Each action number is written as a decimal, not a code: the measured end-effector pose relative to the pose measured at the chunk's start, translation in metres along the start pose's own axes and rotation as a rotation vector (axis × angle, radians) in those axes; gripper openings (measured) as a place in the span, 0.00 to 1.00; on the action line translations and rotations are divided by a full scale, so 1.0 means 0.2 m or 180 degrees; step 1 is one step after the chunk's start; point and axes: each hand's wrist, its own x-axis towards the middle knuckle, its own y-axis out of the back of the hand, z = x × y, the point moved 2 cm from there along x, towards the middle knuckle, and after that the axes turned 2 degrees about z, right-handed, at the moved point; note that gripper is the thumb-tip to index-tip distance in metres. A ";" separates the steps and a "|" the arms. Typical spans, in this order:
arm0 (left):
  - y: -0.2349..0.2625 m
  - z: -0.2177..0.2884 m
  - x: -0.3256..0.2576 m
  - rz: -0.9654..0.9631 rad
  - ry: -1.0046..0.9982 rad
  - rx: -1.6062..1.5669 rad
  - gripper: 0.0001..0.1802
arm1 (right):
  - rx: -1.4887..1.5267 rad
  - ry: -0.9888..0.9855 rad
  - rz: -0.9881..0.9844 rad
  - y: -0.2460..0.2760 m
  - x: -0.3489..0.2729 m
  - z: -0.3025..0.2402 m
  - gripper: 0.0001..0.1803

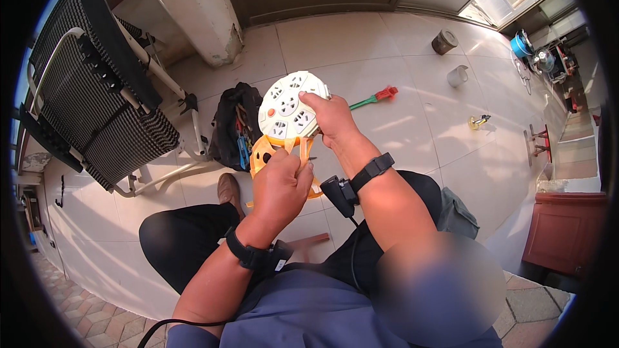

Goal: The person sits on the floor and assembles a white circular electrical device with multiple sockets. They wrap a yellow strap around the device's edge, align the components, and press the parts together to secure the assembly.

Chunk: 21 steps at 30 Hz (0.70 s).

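Observation:
Up in front of me is a round white socket panel (287,107), with several outlets and a small orange-red button on its face. My right hand (333,119) grips its right edge, thumb on top and fingers hidden beneath. Just below the panel hangs an orange plastic frame (261,152) with curved bars. My left hand (282,185) is closed around a bar of that frame, knuckles up. A thin dark tip pokes out beside the left fingers; what it belongs to is hidden. Whether panel and frame are joined I cannot tell.
An open black tool bag (227,122) lies left of the panel, beside a folding lounge chair (97,71). A green rod with a red end (385,94) lies to the right. Farther off stand a dark can (444,42), a whitish cup (457,76) and a small yellow item (479,122).

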 end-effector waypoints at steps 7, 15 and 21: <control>0.22 -0.04 -0.12 -0.0277 -0.1119 0.0611 0.15 | 0.0079 -0.0152 -0.0100 0.05 0.01 -0.11 0.25; 0.29 -0.10 -0.11 -0.0285 -0.0864 0.0977 0.13 | -0.0008 0.0144 -0.0368 -0.03 -0.08 -0.16 0.23; 0.16 -0.03 -0.08 0.0286 -0.0076 -0.0020 0.17 | -0.0421 0.0908 -0.0040 -0.04 -0.10 -0.15 0.24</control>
